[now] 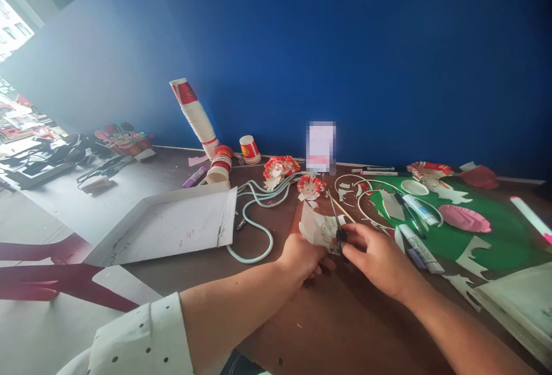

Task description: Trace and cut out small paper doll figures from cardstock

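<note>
While the table [328, 329] runs brown under everything, the paper piece [318, 226] near its middle serves as the landmark. Far left of the paper piece lie dark cables [52, 156] on a pale surface. Nearer, still left of it, a white envelope [172, 226] lies flat with its flap open. Behind the envelope and left of the paper piece, a tilted stack of cups [196, 116] leans against the blue wall [345, 47], with a shorter stack [219, 165] and a single cup [249, 149] beside it. A pale tube [254, 222] loops between the envelope and the paper piece.

Just below-left of the paper piece, the left hand [302, 257] pinches its lower edge, fingers closed on it. The piece stands tilted up off the table, between both hands. At its right edge the scissors [337, 226] stick up, their handles gripped in the right hand [379, 260], whose fingers curl tight round them; whether the blades meet the paper I cannot tell.

Behind the paper piece sit red-and-white cut cups [281, 167] and a blurred card [321, 146]. Right of it lie white rings [366, 191], markers [420, 245] and a green sheet [495, 237] carrying a pink shape [464, 218].
</note>
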Motion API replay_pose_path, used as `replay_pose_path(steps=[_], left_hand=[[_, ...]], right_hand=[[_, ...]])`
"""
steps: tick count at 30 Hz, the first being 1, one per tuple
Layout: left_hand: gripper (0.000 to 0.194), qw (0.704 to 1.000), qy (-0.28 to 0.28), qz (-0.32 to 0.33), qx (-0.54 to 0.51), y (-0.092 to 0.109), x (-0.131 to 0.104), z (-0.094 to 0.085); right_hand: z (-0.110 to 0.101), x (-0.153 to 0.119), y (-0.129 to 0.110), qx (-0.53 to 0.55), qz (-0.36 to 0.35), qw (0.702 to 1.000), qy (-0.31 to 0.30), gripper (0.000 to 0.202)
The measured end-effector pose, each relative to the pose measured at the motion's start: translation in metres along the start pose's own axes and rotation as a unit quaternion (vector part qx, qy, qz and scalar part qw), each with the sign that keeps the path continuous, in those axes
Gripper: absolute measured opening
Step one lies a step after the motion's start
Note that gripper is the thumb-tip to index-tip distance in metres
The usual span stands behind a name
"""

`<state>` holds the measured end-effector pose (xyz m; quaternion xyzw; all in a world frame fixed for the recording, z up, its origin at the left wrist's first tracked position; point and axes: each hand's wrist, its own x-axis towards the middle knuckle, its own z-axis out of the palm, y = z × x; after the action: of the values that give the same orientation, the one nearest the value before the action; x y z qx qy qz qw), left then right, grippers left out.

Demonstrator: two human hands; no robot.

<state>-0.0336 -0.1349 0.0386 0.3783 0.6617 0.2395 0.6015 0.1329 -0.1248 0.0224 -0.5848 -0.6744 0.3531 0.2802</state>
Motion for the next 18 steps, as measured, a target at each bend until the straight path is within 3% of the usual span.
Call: replay_pose_path(steps=[5, 9, 11, 18], left_hand=[[0.014, 0.993, 0.054, 0.076, 0.071, -0.002, 0.007, -0.010], [0.012, 0.954, 0.086, 0.241, 0.159, 0.001, 0.015, -0.021], [0.013, 0.941, 0.088, 0.283, 0.162, 0.005, 0.019, -0.024], [0.008, 0.982, 0.025, 0.187, 0.013, 0.027, 0.042, -0.021]], right_hand=[[-0.009, -0.002, -0.006, 0.112, 0.003, 0.990, 0.085, 0.041], [-0.017, 0.001, -0.007, 0.178, 0.033, 0.975, 0.128, 0.044], [-0.017, 0.002, -0.004, 0.189, 0.035, 0.972, 0.134, 0.045], [-0.009, 0.005, 0.010, 0.204, -0.009, 0.962, 0.180, 0.042]])
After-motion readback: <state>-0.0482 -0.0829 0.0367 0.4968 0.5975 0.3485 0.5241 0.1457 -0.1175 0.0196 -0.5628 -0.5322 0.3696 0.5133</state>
